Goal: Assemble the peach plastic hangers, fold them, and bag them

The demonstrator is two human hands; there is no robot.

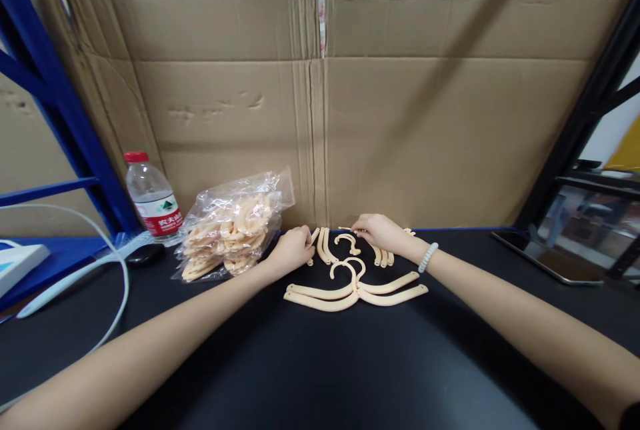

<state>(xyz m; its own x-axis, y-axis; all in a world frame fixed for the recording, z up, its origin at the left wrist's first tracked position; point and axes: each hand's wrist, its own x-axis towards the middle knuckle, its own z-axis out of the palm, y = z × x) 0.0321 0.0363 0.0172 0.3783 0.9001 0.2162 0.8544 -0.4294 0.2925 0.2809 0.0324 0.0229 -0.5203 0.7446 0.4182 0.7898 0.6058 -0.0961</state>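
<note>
Two cream plastic hangers (356,291) lie stacked flat on the black table (320,370), hooks pointing away from me. Behind them lies a row of loose cream hanger parts (326,247), curved arms and small hooks. My left hand (293,249) rests at the left end of that row, fingers curled onto a curved arm. My right hand (380,230), with a white bead bracelet on the wrist, lies over the right end, fingertips pinched on a small hook piece (347,239).
A clear plastic bag (230,230) full of more cream parts sits to the left. A water bottle (150,197) with a red cap stands beside it, near a white cable (107,263). Cardboard sheets (400,117) wall the back. A tablet (540,253) lies at right.
</note>
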